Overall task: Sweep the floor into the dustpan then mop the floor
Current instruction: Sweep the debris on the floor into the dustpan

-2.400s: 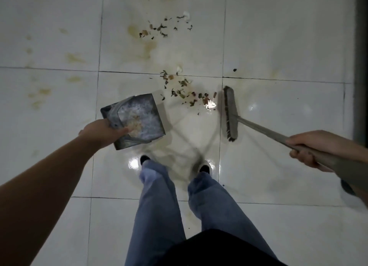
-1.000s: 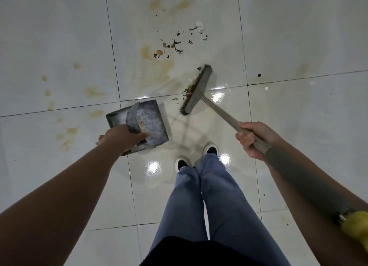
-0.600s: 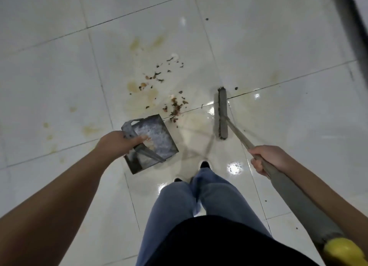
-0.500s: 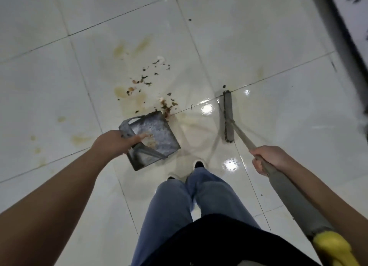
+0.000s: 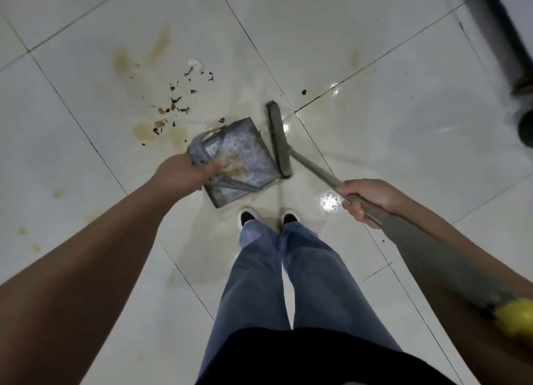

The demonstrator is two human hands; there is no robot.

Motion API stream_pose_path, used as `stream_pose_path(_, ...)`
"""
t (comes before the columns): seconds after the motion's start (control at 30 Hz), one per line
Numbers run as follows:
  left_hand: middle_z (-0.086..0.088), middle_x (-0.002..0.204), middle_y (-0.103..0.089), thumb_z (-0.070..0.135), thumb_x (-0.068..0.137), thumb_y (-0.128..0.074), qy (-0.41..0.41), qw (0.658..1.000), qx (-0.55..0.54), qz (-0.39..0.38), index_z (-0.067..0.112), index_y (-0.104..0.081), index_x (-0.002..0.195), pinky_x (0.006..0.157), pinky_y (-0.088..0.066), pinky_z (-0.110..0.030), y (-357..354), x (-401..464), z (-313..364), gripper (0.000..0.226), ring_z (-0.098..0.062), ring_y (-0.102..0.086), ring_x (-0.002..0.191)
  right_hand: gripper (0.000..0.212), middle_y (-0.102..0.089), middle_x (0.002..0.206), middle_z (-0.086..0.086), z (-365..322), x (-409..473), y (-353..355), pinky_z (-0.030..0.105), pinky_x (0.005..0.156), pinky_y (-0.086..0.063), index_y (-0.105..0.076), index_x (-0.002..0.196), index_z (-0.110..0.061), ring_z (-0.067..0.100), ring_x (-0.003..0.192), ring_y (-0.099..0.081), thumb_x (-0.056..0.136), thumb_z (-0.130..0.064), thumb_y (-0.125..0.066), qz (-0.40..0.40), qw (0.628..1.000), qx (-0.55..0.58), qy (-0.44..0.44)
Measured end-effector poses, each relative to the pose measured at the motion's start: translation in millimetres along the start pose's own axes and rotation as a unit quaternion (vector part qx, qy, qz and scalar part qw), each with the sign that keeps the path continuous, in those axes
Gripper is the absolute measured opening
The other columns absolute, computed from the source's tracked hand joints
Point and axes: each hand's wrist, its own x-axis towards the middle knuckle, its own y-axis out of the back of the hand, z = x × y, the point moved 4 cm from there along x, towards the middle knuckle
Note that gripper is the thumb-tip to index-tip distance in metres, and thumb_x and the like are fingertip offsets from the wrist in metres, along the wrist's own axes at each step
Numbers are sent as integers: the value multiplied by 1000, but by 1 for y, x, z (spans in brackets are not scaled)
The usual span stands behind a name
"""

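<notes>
A grey metal dustpan (image 5: 245,156) rests on the white tiled floor just ahead of my feet. My left hand (image 5: 184,172) grips its handle at the pan's left side. Brownish scraps lie inside the pan near my fingers. My right hand (image 5: 364,198) holds the long grey handle of the broom. The broom head (image 5: 279,141) lies along the dustpan's right edge, touching it. Scattered dark debris (image 5: 176,105) and a white scrap lie on the floor beyond the pan, to its upper left, over yellow-brown stains.
My two shoes (image 5: 266,216) stand close behind the dustpan. A dark strip (image 5: 507,38) and a dark round object (image 5: 526,125) run along the right edge. A small dark speck (image 5: 303,92) lies beyond the broom head. The tiles are glossy with bright reflections.
The broom head has swept left, from a gap away to against the dustpan's right edge. The small debris pile near the pan's front is gone from the floor; the farther debris remains.
</notes>
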Motion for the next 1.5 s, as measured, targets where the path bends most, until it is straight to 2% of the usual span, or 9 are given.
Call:
stream_pose_path(0.33, -11, 74, -59, 56, 77, -62, 64, 994, -85, 16, 13, -56, 65, 77, -48, -38, 38, 29, -63, 46, -26, -56, 73, 26, -42, 28, 7, -69, 23, -16, 11, 31, -32, -39, 66, -6, 10, 18, -39, 90, -2, -47, 195, 961, -159, 116)
stream_pose_path(0.57, -11, 73, -60, 57, 79, -59, 87, 996, -13, -19, 3, -67, 84, 61, -44, -30, 21, 41, -92, 55, -22, -55, 65, 18, -64, 80, 29, -92, 60, -49, 9, 28, -13, -44, 110, 7, 28, 58, -68, 92, 2, -43, 226, 918, -298, 131)
stream_pose_path(0.7, -12, 76, -62, 58, 81, -56, 65, 997, 33, -35, 5, -66, 82, 65, -44, -31, 23, 45, -81, 54, -22, -56, 68, 16, -46, 25, 7, -55, 45, -64, 10, 25, -27, -42, 72, 2, 12, 16, -43, 89, 4, -43, 150, 905, -390, 82)
stream_pose_path(0.93, -28, 109, -62, 63, 83, -48, 27, 995, 82, -58, -5, -61, 110, 78, -43, -36, 28, 41, -33, 74, -36, -60, 101, 38, -41, 57, 13, -23, -3, -64, 14, 30, -31, -43, 121, 16, 19, 31, -38, 88, 1, -54, 61, 970, -216, 94)
stream_pose_path(1.0, -28, 110, -62, 65, 82, -46, 25, 994, 87, -64, -9, -58, 113, 79, -43, -35, 28, 39, -17, 81, -37, -59, 103, 46, -38, 56, 12, -16, -11, -52, 15, 31, -30, -16, 116, 1, 16, 28, -36, 89, 0, -53, 66, 981, -153, 99)
stream_pose_path(1.03, -29, 106, -63, 65, 82, -47, 22, 994, 83, -64, -11, -58, 112, 79, -44, -36, 28, 38, -8, 82, -36, -60, 100, 18, -37, 55, 11, -15, -15, -45, 15, 32, -30, -39, 81, -8, 15, 27, -36, 88, 0, -53, 66, 981, -148, 109)
stream_pose_path(1.17, -16, 92, -65, 55, 80, -61, -9, 999, -16, -40, 6, -67, 87, 84, -48, -37, 25, 35, 39, 50, -30, -60, 87, 8, -40, 53, 12, -23, -26, 8, 15, 31, -31, -60, 90, 3, 18, 35, -36, 88, 2, -53, 115, 982, -85, 126)
stream_pose_path(1.23, -12, 90, -64, 54, 78, -64, -26, 998, -36, -46, 16, -61, 74, 88, -48, -38, 20, 35, 69, 38, -26, -60, 85, 30, -40, 54, 11, -27, -27, 44, 14, 30, -31, -39, 114, 9, 17, 32, -36, 88, 4, -53, 133, 982, -38, 126)
stream_pose_path(1.5, -3, 68, -55, 61, 76, -59, -69, 991, 71, -87, -2, -63, 96, 57, -37, -25, -44, 54, 212, 66, -17, -53, 67, 6, -46, 53, 13, -37, -15, 215, 23, 38, -38, -53, 80, -1, 18, 27, -42, 86, 1, -56, 225, 968, 28, 106)
